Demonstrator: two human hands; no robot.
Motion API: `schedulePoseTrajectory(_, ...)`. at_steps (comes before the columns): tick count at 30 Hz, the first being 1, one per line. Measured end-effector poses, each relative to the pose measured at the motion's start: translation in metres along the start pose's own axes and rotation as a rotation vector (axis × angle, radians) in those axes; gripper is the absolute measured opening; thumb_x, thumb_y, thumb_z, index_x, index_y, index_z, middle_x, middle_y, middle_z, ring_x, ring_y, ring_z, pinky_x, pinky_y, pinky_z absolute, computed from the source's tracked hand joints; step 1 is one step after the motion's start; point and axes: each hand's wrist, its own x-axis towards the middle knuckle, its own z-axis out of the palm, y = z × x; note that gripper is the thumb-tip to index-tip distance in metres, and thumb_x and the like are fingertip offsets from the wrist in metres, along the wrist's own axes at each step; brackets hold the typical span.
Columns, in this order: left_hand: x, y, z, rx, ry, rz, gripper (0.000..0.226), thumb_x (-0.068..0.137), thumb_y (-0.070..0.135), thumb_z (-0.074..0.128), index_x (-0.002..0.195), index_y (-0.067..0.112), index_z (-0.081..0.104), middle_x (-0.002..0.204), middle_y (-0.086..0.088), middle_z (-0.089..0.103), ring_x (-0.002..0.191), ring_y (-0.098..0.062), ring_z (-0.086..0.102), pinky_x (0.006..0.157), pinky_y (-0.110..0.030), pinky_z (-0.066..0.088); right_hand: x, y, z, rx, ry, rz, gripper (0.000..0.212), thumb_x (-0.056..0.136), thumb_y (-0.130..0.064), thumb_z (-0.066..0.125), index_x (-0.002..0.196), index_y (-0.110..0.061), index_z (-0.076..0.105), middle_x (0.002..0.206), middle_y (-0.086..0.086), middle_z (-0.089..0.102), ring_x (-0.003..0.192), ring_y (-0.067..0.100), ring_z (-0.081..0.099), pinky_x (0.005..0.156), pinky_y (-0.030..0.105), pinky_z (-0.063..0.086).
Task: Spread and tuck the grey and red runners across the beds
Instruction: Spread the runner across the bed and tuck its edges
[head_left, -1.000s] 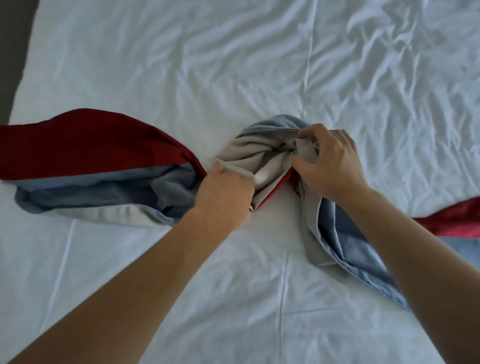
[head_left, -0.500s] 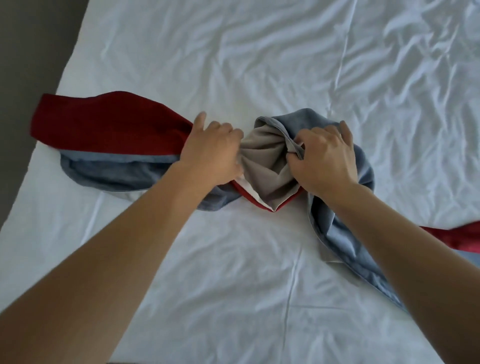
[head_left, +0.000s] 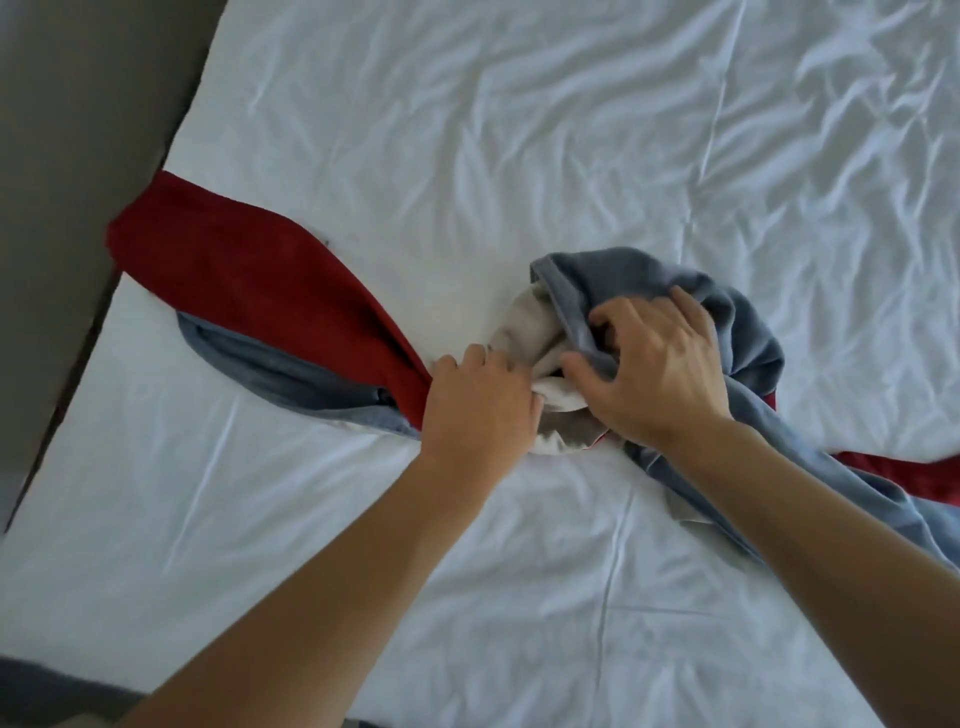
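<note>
A red and grey-blue runner (head_left: 244, 291) lies twisted across the white bed sheet (head_left: 467, 130). Its left part stretches to the bed's left edge, red above, grey-blue below. In the middle it is bunched into a knot showing pale beige lining (head_left: 530, 322). My left hand (head_left: 480, 410) grips the runner where the red strip narrows. My right hand (head_left: 654, 374) clutches the grey-blue folds of the bunch. The runner's right part (head_left: 841, 499) runs under my right forearm toward the lower right, with a red strip (head_left: 904, 473) showing at the right edge.
The sheet is wrinkled, most heavily at the upper right. Beyond the bed's left edge is a grey-brown floor or wall (head_left: 78, 130). A dark strip (head_left: 47, 686) shows at the bottom left corner.
The view has shifted so the bed's left edge shows more. Both hands stay on the bunched middle; my right hand has moved over the grey-blue fold, fingers spread wider.
</note>
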Motion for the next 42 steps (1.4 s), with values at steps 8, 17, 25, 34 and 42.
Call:
schedulePoseTrajectory(8, 0.010, -0.021, -0.007, -0.172, -0.025, -0.109, 0.020, 0.100, 0.022, 0.041, 0.093, 0.014, 0.059, 0.095, -0.007, 0.057, 0.091, -0.029, 0.061, 0.066, -0.034, 0.032, 0.060, -0.031, 0.021, -0.138, -0.275, -0.059, 0.049, 0.088, -0.031, 0.053, 0.135, -0.020, 0.044, 0.110, 0.004, 0.067, 0.110, 0.029, 0.061, 0.122, 0.049, 0.012)
schedulePoseTrajectory(17, 0.054, -0.046, 0.006, -0.131, -0.226, -0.018, 0.020, 0.089, 0.025, 0.053, 0.107, 0.015, 0.054, 0.105, -0.006, 0.060, 0.097, -0.028, 0.055, 0.091, -0.040, 0.034, 0.042, -0.014, 0.010, 0.041, -0.033, -0.102, 0.021, 0.076, -0.011, 0.058, 0.092, -0.016, 0.072, 0.088, 0.000, 0.073, 0.087, 0.025, 0.065, 0.116, 0.038, 0.027)
schedulePoseTrajectory(25, 0.070, -0.038, 0.000, -0.451, -0.234, -0.143, 0.016, 0.083, 0.028, 0.059, 0.075, 0.019, 0.048, 0.070, 0.007, 0.047, 0.082, -0.028, 0.058, 0.076, -0.034, 0.034, 0.030, 0.002, -0.013, 0.125, 0.155, -0.240, 0.013, 0.081, -0.007, 0.062, 0.088, -0.014, 0.070, 0.079, -0.002, 0.067, 0.076, 0.021, 0.062, 0.111, 0.044, 0.037)
schedulePoseTrajectory(34, 0.072, -0.027, -0.015, -0.046, 0.421, 0.124, 0.024, 0.059, 0.014, 0.071, 0.079, 0.013, 0.057, 0.072, -0.008, 0.056, 0.067, -0.031, 0.053, 0.066, -0.038, 0.030, 0.037, 0.013, -0.039, -0.016, -0.042, -0.246, 0.018, 0.076, -0.024, 0.053, 0.069, -0.023, 0.069, 0.066, -0.006, 0.061, 0.073, 0.021, 0.058, 0.111, 0.047, 0.034)
schedulePoseTrajectory(42, 0.015, -0.015, 0.014, -0.090, 0.220, 0.256, 0.004, 0.071, 0.019, 0.058, 0.069, 0.015, 0.058, 0.069, -0.002, 0.058, 0.075, -0.025, 0.054, 0.075, -0.036, 0.028, 0.066, -0.030, -0.030, 0.003, -0.115, -0.188, 0.049, 0.086, -0.049, 0.059, 0.126, -0.022, 0.061, 0.123, 0.001, 0.062, 0.119, 0.025, 0.052, 0.116, 0.043, 0.024)
